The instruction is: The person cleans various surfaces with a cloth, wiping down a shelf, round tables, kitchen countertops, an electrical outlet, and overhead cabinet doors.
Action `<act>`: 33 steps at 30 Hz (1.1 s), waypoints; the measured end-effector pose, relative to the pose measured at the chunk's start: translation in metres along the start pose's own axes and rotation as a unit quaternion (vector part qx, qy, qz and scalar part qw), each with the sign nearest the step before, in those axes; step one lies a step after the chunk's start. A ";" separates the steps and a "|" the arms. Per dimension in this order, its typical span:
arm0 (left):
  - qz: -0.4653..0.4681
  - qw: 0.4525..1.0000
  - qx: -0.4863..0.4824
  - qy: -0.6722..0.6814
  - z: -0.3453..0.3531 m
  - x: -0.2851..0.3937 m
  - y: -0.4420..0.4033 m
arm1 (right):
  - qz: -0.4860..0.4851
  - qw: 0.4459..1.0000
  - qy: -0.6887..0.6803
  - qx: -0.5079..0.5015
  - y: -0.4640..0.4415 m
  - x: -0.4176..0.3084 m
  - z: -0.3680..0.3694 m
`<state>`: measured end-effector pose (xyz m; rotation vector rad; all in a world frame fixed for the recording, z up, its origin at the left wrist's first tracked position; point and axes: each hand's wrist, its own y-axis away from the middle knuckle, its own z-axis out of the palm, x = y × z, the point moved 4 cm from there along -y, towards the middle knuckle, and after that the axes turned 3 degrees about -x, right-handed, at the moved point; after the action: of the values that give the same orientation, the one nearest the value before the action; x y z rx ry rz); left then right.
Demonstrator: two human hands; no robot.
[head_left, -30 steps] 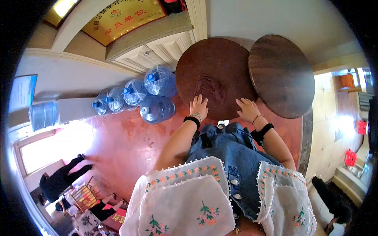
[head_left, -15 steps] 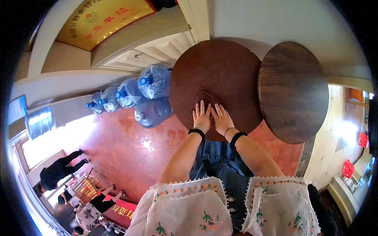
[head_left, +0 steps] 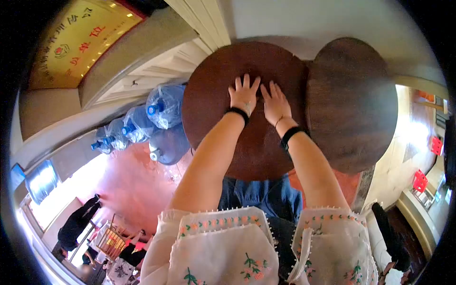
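Note:
A round dark reddish-brown tabletop (head_left: 213,128) lies in front of me, its surface looking smooth, like a fitted cover. Flat on its far half rests my left hand (head_left: 244,97), fingers spread and a black band on the wrist. Close beside it, my right hand (head_left: 277,104) also lies on the surface with its fingers stretched out, a black band and a thin bracelet on that wrist. Neither hand holds anything. Against the right edge stands a second round top (head_left: 351,104) with dark wood grain.
Several large water jugs (head_left: 166,109), most wrapped in clear plastic, line the wall at left. Behind them is a pale cabinet (head_left: 137,80) below a gold plaque (head_left: 71,42). People (head_left: 78,218) are at the lower left. Red baskets (head_left: 420,181) are at far right.
Both hands have slid forward over the tabletop, away from my body. The left fingers have spread wider. Wrinkles seen ahead of the fingertips earlier no longer show. My view has shifted somewhat.

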<state>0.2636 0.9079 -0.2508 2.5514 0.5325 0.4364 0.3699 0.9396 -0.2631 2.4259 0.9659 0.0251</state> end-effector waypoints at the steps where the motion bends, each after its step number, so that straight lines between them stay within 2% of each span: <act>1: -0.002 1.000 -0.006 -0.005 -0.002 0.001 0.000 | 0.005 1.000 -0.008 -0.001 0.001 -0.003 -0.001; 5: 0.030 0.996 0.068 -0.056 0.034 -0.007 0.037 | -0.004 1.000 -0.007 0.014 0.028 -0.015 0.026; 7: 0.056 0.994 0.067 -0.072 0.052 -0.010 0.072 | -0.015 0.999 -0.028 0.003 0.061 -0.025 0.046; 10: 0.123 0.992 -0.004 -0.017 0.080 -0.015 0.130 | -0.038 0.999 -0.033 0.014 0.130 -0.042 0.084; 13: 0.177 0.984 -0.017 0.010 0.119 -0.026 0.185 | -0.067 0.997 -0.036 0.011 0.194 -0.061 0.103; 15: 0.178 0.983 -0.039 0.039 0.131 -0.028 0.213 | -0.076 0.993 -0.071 -0.058 0.215 -0.069 0.111; 16: 0.159 0.984 -0.066 0.042 0.136 -0.028 0.219 | -0.065 0.994 -0.069 -0.050 0.216 -0.069 0.106; 18: 0.162 0.980 -0.106 0.049 0.135 -0.025 0.225 | -0.068 0.969 -0.116 -0.207 0.217 -0.072 0.107; 19: 0.155 0.976 -0.141 0.053 0.131 -0.022 0.224 | -0.059 0.972 -0.114 -0.198 0.214 -0.068 0.100; 21: 0.152 0.974 -0.146 0.086 0.122 -0.016 0.215 | -0.084 0.959 -0.112 -0.244 0.206 -0.060 0.086; 23: 0.144 0.970 -0.157 0.116 0.114 -0.007 0.208 | -0.082 0.963 -0.095 -0.238 0.197 -0.048 0.067; 25: 0.155 0.972 -0.028 0.176 0.085 0.011 0.199 | -0.066 0.981 -0.075 -0.169 0.195 -0.032 0.027; 26: 0.167 0.969 0.017 0.181 0.078 0.021 0.192 | -0.059 0.989 -0.088 -0.102 0.194 -0.018 0.020; 27: 0.172 0.969 0.019 0.175 0.072 0.035 0.184 | -0.056 0.990 -0.091 -0.095 0.194 -0.004 0.012; 29: 0.191 0.956 0.101 0.200 0.047 0.073 0.172 | -0.033 0.987 -0.146 0.054 0.203 0.032 -0.023; 30: 0.191 0.955 0.102 0.203 0.033 0.097 0.167 | -0.026 0.979 -0.171 0.111 0.210 0.052 -0.036; 33: 0.209 0.946 0.127 0.210 0.018 0.171 0.144 | -0.008 0.966 -0.162 0.199 0.228 0.115 -0.060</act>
<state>0.4613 0.8615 -0.1555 2.8313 0.1880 1.1493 0.5879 0.9031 -0.1220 2.6615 0.9029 -0.6077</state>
